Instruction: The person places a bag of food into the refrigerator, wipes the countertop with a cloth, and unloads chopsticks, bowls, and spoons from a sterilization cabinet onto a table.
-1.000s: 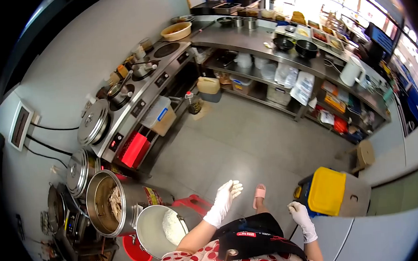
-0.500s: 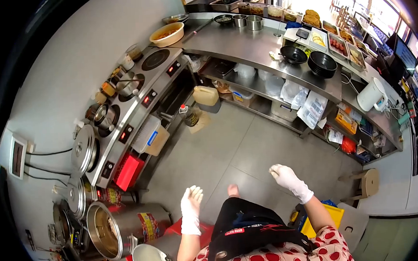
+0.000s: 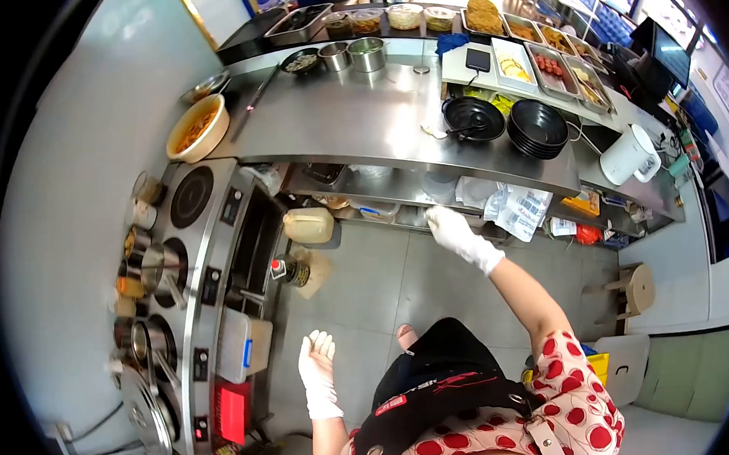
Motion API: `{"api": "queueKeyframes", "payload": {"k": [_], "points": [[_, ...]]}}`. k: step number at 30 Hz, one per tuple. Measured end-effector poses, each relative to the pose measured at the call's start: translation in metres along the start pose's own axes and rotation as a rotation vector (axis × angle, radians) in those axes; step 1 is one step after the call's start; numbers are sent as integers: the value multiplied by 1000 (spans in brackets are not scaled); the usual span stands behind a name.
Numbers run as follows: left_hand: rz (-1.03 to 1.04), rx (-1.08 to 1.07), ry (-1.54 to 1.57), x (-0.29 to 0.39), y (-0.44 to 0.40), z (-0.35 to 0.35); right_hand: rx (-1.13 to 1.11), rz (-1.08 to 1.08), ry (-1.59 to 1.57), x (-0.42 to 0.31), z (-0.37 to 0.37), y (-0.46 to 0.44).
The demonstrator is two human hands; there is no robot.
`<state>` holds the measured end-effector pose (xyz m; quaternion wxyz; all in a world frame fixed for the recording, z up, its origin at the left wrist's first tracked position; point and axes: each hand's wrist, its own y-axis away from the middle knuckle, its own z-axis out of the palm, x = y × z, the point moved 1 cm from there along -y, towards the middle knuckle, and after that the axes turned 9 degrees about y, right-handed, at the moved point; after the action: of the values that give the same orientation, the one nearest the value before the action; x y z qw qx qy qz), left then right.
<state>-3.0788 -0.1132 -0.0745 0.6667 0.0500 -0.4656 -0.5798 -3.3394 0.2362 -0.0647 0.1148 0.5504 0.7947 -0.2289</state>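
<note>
White gloves [image 3: 322, 398] cover our 2 hands in the head view: left hand [image 3: 316, 363], fingers loosely extended, near the bin [image 3: 261, 346] below the stove [image 3: 209, 322]; right hand [image 3: 457, 232] near the printed bag [image 3: 524, 212] below the counter [image 3: 334, 118], its grip one we cannot tell.

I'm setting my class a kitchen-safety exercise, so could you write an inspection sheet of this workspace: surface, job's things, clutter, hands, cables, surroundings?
Surface: steel counter, bearing two metal pots.
Job's things: stacked black bowls on the counter; nothing seen held.
Clutter: bottle and jug at floor level beside the stove.
Hands: left hand gloved, partly open; right hand gloved, grip unclear.
Cables: dark cables low by the left wall.
Surroundings: saucepans on the stove at left; stool at right.
</note>
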Motion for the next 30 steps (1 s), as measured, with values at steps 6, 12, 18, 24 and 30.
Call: {"api": "queueKeyframes", "payload": {"k": [6, 12, 18, 24, 30], "points": [[20, 82, -15, 12, -42, 39, 257, 251, 391, 95, 65, -159], [4, 306, 76, -2, -54, 36, 117, 379, 615, 138, 73, -254], [-54, 407, 162, -2, -88, 76, 185, 591, 247, 155, 78, -294], [-93, 328, 72, 4, -126, 91, 335, 472, 273, 168, 66, -310], [-148, 339, 68, -5, -131, 103, 284, 607, 341, 192, 91, -312]]}}
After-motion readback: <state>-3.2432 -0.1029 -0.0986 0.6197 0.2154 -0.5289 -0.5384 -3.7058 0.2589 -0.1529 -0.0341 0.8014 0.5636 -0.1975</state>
